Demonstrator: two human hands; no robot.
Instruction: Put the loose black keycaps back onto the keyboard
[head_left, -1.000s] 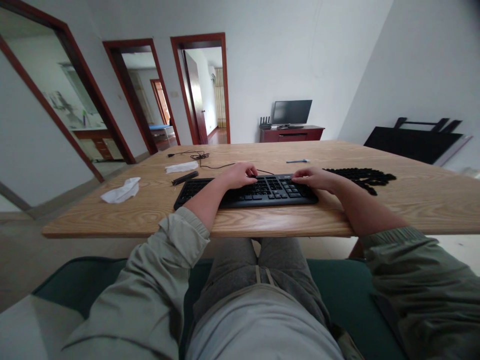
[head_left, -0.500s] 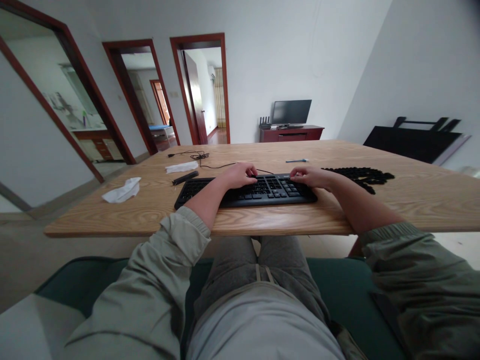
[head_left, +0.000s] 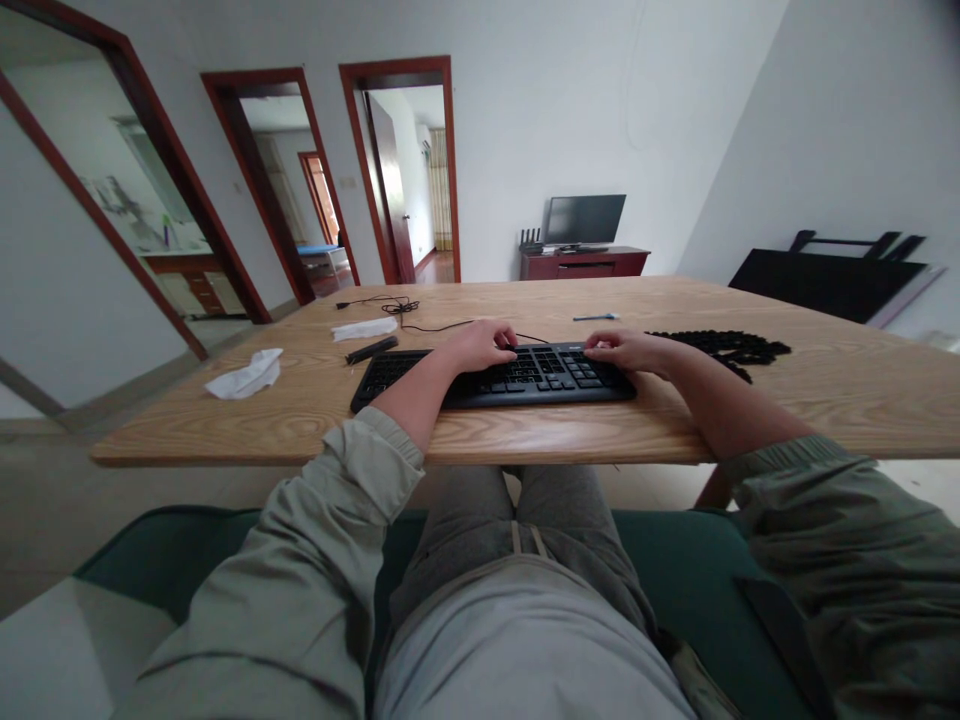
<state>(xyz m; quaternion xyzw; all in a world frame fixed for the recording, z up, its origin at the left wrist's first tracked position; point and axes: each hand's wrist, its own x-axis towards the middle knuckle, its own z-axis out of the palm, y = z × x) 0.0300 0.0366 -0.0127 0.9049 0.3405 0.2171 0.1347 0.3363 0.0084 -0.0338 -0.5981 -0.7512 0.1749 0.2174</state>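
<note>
Left hand (head_left: 476, 346) and right hand (head_left: 624, 351) rest on the black keyboard (head_left: 551, 375), fingers curled on the keys, gripping nothing. Keyboard lies near the front edge of the wooden table (head_left: 570, 440), a thin cable (head_left: 442, 326) behind it.

The left hand (head_left: 478, 346) and right hand (head_left: 625, 351) are held palm-down and well apart, with the fingers slightly curled. The left forearm (head_left: 410, 402) and right forearm (head_left: 720, 405) are angled inward.
</note>
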